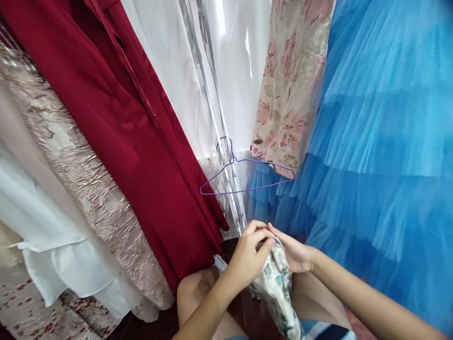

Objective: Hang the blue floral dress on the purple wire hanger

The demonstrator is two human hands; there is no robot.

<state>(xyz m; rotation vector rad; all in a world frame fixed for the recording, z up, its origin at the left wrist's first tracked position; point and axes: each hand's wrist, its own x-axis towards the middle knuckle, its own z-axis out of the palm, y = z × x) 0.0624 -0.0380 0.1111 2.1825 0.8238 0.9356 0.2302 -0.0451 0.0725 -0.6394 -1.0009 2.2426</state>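
Note:
A cream garment with a green and blue print (278, 283) is bunched between my two hands and hangs down over my lap. My left hand (250, 255) has its fingers closed on the garment's upper edge. On the other side, my right hand (295, 250) grips the same cloth, its fingertips close to those of my left. The garment's exact cut is hidden in its folds. Beyond my hands, a purple wire hanger (244, 191) hangs bare by its hook from metal strips (214, 108).
Long clothes hang around me: a dark red garment (141, 156) to the left with a shiny pinkish textured one (95, 189) and a white ruffled one (74, 269) beside it. On the right are a floral piece (290, 80) and a tiered blue tulle skirt (382, 141).

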